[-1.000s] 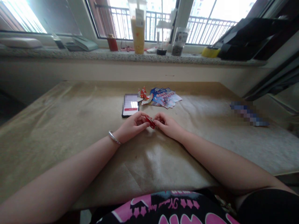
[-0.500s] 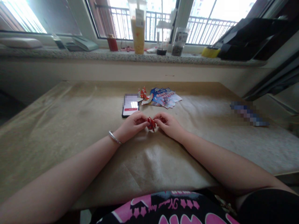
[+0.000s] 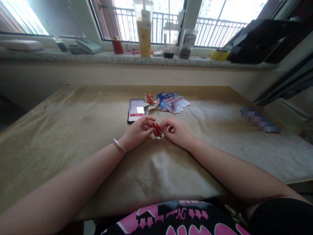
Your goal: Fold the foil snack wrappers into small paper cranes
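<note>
A small red folded paper piece is held between my two hands, over the near middle of the table. My left hand, with a silver bangle on its wrist, pinches the left side of the folded paper between thumb and fingers. From the other side, the fingertips of my right hand pinch its right edge. Just beyond my left hand lies a phone with its screen lit. Another orange-red and white folded paper stands by the phone, partly against a fan of printed blue leaflets.
A brown cover lies over the table. At the far right is a blurred bluish item. On the windowsill stand a tall yellow-filled container, a red jar, clear cups, a yellow object and a black bag-like object.
The red folded paper has shifted and turned slightly between my fingers. My left fingers have lifted and spread a little; the fingers of my right hand have curled more. The other things stay put.
</note>
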The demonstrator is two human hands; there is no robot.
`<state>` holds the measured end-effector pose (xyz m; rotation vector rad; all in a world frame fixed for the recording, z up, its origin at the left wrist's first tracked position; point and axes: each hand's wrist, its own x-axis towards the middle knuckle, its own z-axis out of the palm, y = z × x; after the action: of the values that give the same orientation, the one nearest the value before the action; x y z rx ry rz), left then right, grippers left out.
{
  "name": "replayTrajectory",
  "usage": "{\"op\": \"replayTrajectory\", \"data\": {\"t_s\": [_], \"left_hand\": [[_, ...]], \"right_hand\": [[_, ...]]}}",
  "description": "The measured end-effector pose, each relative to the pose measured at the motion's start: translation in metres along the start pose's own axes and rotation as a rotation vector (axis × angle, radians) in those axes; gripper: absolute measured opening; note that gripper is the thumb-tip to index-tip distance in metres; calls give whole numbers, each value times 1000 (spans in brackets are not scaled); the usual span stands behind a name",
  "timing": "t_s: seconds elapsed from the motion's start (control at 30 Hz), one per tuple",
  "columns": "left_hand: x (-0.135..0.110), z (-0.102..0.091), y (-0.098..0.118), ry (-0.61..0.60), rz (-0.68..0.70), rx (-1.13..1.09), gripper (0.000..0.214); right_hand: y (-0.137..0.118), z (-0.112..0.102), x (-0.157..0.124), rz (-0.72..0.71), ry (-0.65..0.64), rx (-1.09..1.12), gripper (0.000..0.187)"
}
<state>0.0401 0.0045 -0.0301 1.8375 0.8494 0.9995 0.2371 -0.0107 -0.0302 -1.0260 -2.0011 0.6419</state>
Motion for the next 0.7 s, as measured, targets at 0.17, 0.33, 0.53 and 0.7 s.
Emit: {"op": "replayTrajectory", "data": {"t_s": [0.17, 0.33, 0.53, 0.7], "left_hand": [[-2, 0, 8, -23, 56, 120, 23], [-3, 2, 11, 9, 78, 128, 14], [-4, 1, 11, -22, 80, 146, 14], [-6, 1, 15, -59, 100, 205, 16]], "right_hand": [[-5, -5, -1, -14, -36, -28, 6], [-6, -5, -1, 16, -42, -21, 8], [-3, -4, 0, -16, -24, -40, 8], [-4, -3, 0, -102, 56, -203, 3]]}}
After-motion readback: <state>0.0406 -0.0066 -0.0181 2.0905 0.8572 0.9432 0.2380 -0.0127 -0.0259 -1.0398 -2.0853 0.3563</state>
